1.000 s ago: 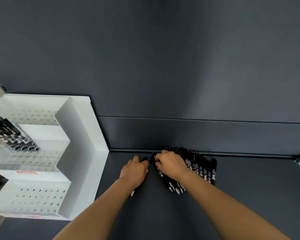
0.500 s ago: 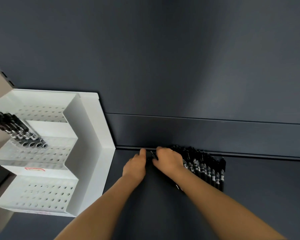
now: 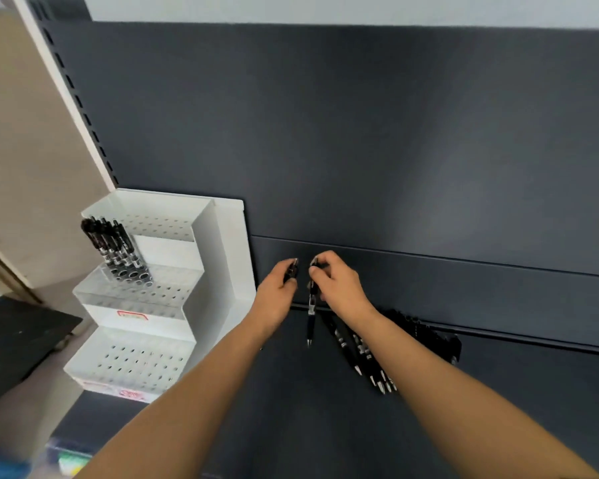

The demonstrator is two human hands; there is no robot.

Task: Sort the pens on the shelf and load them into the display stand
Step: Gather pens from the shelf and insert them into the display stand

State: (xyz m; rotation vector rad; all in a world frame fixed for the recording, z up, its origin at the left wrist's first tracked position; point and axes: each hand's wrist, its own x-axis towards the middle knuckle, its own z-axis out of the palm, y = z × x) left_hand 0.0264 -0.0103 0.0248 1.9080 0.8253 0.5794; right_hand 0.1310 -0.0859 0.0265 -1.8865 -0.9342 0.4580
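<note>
A white stepped display stand (image 3: 222, 257) with perforated tiers sits at the left end of the dark shelf (image 3: 325, 409). Several black pens (image 3: 118, 252) stand in its upper tier. A pile of black pens (image 3: 363, 350) lies on the shelf by the back wall, partly hidden by my right forearm. My right hand (image 3: 339, 285) pinches the top of one black pen (image 3: 311, 323), which hangs tip down above the shelf. My left hand (image 3: 277, 292), just left of it, grips another black pen (image 3: 291, 271) whose end sticks out past my fingers.
The dark back panel (image 3: 360, 133) rises behind the shelf. A slotted upright (image 3: 73, 98) and a beige wall stand at the left. A dark surface (image 3: 11, 344) lies lower left, and blurred coloured items (image 3: 66, 461) show at the bottom left edge.
Both hands have lifted off the pile, each now holding a pen. The camera has tilted up and right, so the stand and the wall's top edge show more fully.
</note>
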